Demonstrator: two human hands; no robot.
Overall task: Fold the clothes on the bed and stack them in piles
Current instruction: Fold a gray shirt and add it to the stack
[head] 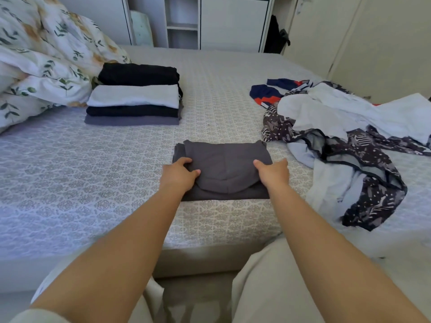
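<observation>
Left hand (pixel 179 173) and right hand (pixel 272 173) curled, pinching sides of folded grey shirt (pixel 224 164). Stack (pixel 134 101) far left of shirt; lifting unevenly could undo fold.

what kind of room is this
Most likely a bedroom: a bed with a patterned sheet, a floral duvet bunched at its far left, and white wardrobe cabinets behind it.

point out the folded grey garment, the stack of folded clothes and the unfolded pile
folded grey garment (pixel 224 159), head view, on its bare top between the hands
stack of folded clothes (pixel 134 95), head view, on the white layer
unfolded pile (pixel 338 113), head view, on the white cloth on top
</observation>
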